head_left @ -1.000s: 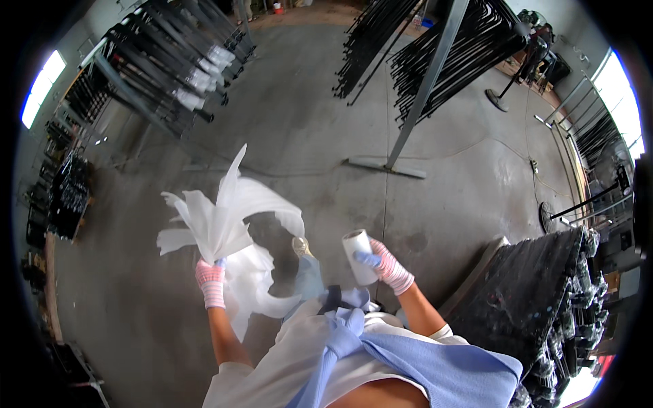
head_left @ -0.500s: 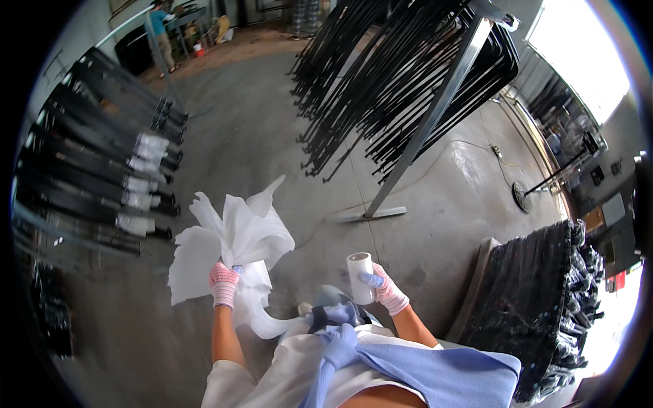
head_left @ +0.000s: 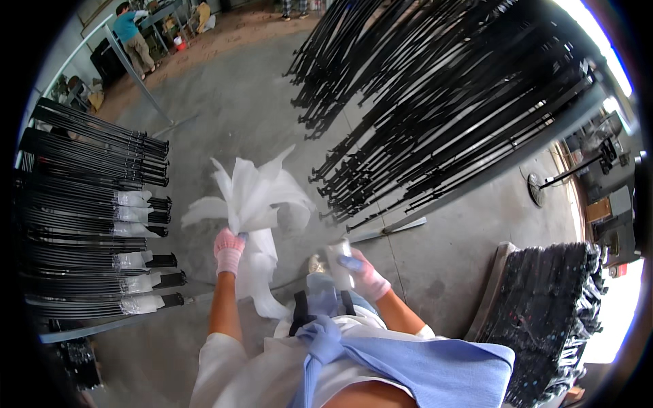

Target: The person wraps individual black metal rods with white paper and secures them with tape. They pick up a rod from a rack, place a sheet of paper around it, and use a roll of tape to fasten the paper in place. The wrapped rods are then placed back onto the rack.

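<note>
In a pink-and-white glove, my left hand [head_left: 230,250] is closed around a bunch of thin white foam sheets [head_left: 253,194]. The sheets fan out above the fist, and a long strip hangs below it. My right hand [head_left: 364,272], gloved with bluish fingertips, grips a roll of clear stretch film [head_left: 339,264] at waist height; it is a little blurred. At the left, bundles of black metal rods [head_left: 88,255] hang from a rack, several of them wrapped near their ends with white material [head_left: 141,304].
Long black rods [head_left: 422,129] hang from a metal rack ahead and to the right, its foot [head_left: 401,228] on the floor. A dark wrapped stack [head_left: 534,299] stands at the right. Behind it is a pedestal fan [head_left: 575,173]. Far left, another person [head_left: 129,34] stands by a bench.
My view has shifted, bringing the left rack's wrapped bundles and the hanging rods ahead closer. Both hands keep their hold; the foam sheets have swung and changed shape, and the film roll has tilted.
</note>
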Demonstrator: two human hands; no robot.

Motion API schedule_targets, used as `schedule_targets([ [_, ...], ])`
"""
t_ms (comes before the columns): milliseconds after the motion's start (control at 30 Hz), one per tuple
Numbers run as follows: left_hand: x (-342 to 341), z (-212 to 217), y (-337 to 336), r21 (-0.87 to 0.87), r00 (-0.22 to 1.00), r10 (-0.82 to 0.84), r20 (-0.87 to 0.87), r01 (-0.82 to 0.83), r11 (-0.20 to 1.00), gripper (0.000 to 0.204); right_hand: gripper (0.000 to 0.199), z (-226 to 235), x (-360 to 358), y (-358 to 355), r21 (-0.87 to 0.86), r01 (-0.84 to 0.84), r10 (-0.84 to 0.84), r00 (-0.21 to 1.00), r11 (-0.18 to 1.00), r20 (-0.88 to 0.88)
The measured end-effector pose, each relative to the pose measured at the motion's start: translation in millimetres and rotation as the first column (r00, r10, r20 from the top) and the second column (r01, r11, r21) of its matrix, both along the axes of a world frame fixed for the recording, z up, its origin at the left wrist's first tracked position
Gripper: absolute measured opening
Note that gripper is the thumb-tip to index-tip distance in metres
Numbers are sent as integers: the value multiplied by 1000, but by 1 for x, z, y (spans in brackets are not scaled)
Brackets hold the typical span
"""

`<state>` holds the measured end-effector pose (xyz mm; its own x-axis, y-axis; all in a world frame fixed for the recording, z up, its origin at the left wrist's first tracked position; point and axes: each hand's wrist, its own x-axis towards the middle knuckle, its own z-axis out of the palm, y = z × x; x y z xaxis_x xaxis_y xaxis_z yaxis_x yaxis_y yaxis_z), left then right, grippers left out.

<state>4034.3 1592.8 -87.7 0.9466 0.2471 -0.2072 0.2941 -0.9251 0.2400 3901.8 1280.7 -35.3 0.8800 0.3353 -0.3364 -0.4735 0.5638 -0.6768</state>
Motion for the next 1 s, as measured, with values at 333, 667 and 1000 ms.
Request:
schedule_targets([
  [333, 142, -14, -25, -176, 972, 234, -19, -234, 956, 46, 56, -48, 176, 82, 162, -76, 89, 993, 984, -73],
  [667, 217, -46, -31, -696, 906, 381, -181, -392, 602, 53, 51, -72, 252, 95, 274, 243, -208, 967, 931, -149],
  [1000, 271, -125, 5, -715, 855, 352, -382, -515, 473, 46, 51, -87, 297, 133, 206, 480, -408, 858, 853, -311],
])
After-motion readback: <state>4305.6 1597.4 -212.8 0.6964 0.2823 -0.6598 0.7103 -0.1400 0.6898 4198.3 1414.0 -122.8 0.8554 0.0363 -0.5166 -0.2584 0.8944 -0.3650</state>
